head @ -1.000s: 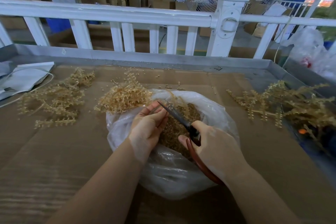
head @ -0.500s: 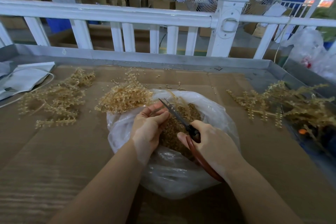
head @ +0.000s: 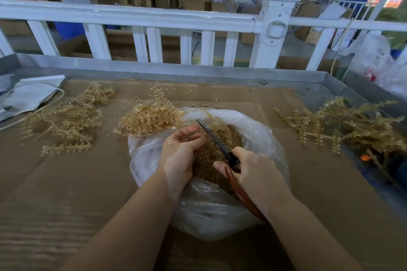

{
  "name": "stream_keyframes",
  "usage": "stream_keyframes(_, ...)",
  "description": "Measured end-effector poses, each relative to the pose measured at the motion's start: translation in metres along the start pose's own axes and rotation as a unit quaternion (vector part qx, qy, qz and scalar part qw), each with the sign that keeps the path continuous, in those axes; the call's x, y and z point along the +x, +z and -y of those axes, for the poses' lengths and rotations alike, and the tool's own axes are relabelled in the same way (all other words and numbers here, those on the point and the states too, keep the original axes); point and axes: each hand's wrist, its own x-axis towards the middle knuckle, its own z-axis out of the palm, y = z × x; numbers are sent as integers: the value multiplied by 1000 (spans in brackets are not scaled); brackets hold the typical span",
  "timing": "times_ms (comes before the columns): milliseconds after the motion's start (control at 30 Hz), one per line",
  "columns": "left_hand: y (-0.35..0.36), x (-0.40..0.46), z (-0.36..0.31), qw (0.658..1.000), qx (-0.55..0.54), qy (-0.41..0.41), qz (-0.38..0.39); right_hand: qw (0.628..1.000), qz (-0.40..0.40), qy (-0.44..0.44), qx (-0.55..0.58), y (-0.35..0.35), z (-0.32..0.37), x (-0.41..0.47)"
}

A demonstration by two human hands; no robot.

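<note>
Three heaps of amber plastic sprue branches lie around your grip. The centre heap (head: 149, 116) is just beyond your left hand (head: 182, 149) and touches the far lip of the clear plastic bag (head: 220, 215). The left heap (head: 66, 121) lies well out to that hand's left. The right heap (head: 341, 125) lies well out past your right hand (head: 257, 174).

Judged by the deep layer of snipped pieces (head: 211, 160) in the bag beneath both hands, the trimming is well along. The heaps suggest plenty is left, though which branches are already stripped cannot be told.

Your left hand, palm turned up over the bag mouth, pinches a thin sprue stem (head: 190, 134) between thumb and curled fingers. Your right hand clenches the red-brown handles of the scissors (head: 217, 141), thumb uppermost, wrist low over the bag's near side. The blades point away and leftward, appear drawn together, and end just beside the left fingertips. Both forearms converge from the near edge of the cardboard sheet (head: 66, 182).
</note>
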Motion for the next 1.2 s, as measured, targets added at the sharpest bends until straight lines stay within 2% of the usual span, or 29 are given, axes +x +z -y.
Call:
stream_keyframes(300, -3, 0, 7, 998, 48, 38, -3, 998, -23, -19, -46, 5, -3, -4)
stream_keyframes(467, -4, -3, 8, 999, 13, 30, 6, 997, -40, -25, -58, 7, -3, -8)
stream_keyframes(667, -7, 0, 8, 999, 23, 39, -1, 996, -44, -32, -68, 7, -2, -9)
stream_keyframes(967, -9, 0, 5, 998, -7, 19, 54, 983, -109, -46, -144, 14, 2, -17)
stream_keyframes(1067, -9, -1, 4, 999, -7, 18, 51, 983, -114, -42, -135, 14, 1, -18)
stream_keyframes(1200, -8, -1, 3, 998, 2, 4, 57, 994, -75, -15, -80, 7, -1, -15)
